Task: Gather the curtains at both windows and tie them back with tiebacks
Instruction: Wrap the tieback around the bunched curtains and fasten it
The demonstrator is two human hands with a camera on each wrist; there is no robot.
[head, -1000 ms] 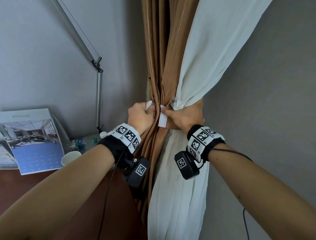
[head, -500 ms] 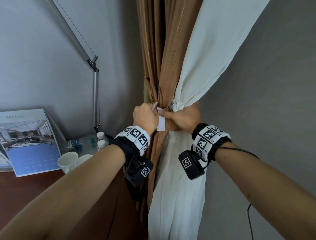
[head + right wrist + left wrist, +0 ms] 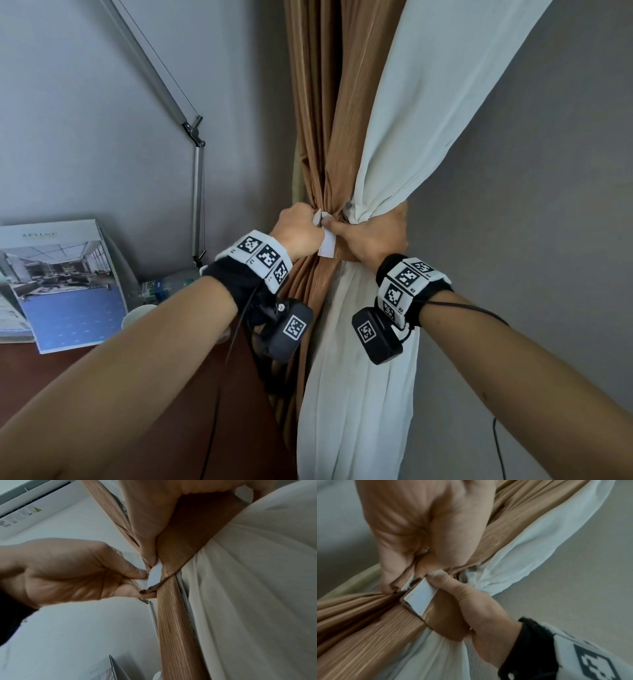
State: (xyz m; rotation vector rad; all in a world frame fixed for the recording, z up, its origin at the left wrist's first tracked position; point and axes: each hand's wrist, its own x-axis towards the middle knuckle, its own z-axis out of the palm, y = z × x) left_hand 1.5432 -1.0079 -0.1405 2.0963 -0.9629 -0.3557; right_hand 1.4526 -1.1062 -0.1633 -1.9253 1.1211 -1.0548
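From the head view, the brown curtain (image 3: 322, 144) and the white sheer curtain (image 3: 421, 113) are gathered into one waist in the corner of the room. The left hand (image 3: 297, 230) pinches one end of the brown tieback (image 3: 342, 251), and the right hand (image 3: 371, 236) wraps round the bundle with its thumb on the white fastening tab (image 3: 327, 244). On the desk (image 3: 102, 394) at lower left stand a brochure (image 3: 68, 284), a white cup (image 3: 137, 317) whose inside is out of sight, and what looks like a plastic bottle (image 3: 164, 284) lying behind it; its contents cannot be made out.

In the left wrist view, the left hand (image 3: 423, 534) grips the brown end close against the gathered folds, and the right hand's (image 3: 481, 609) thumb presses the white tab (image 3: 420, 598) flat on the band. To close well, the two ends probably need to overlap squarely, the band kept taut so no sheer fabric slips out.

In the right wrist view, the left hand's fingertips (image 3: 140, 573) pinch the strap end against the white patch (image 3: 154, 574), touching the tieback (image 3: 197, 534) that rings the bundle. The right hand (image 3: 154, 513) clasps the band from above. The judgement: press firmly along the whole patch before letting go.
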